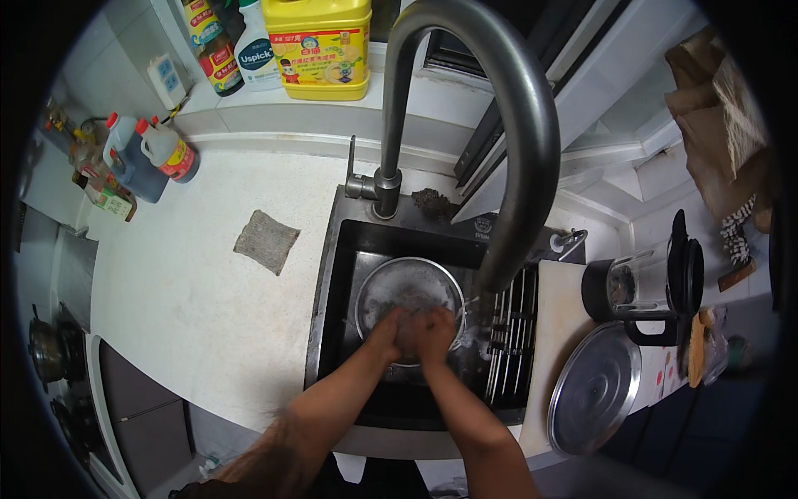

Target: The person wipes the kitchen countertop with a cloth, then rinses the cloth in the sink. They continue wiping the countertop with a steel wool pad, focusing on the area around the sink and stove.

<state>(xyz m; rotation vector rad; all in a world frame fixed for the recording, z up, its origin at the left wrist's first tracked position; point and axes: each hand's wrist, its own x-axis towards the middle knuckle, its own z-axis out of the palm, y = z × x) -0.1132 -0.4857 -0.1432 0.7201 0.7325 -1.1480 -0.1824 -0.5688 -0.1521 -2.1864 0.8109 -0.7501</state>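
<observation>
A round metal basin [360,299] sits in the dark sink [331,349], with cloudy, sudsy water [409,278] in it. Both forearms reach down into this basin from below. My left hand [384,334] is curled at its near side, close against my right hand [435,333], whose fingers are bent in a fist-like grip. Between them is a blurred greyish-brown mass [406,331], seemingly pressed by both hands; its kind cannot be made out. The fingertips are partly hidden by the hands and the water.
A large curved faucet [532,125] arches over the sink's right half. A metal rack [511,341] lies along the sink's right side. Right of it stand a pot lid [595,389] and a blender jug [640,279]. A grey cloth [268,241] lies on the left counter [191,308].
</observation>
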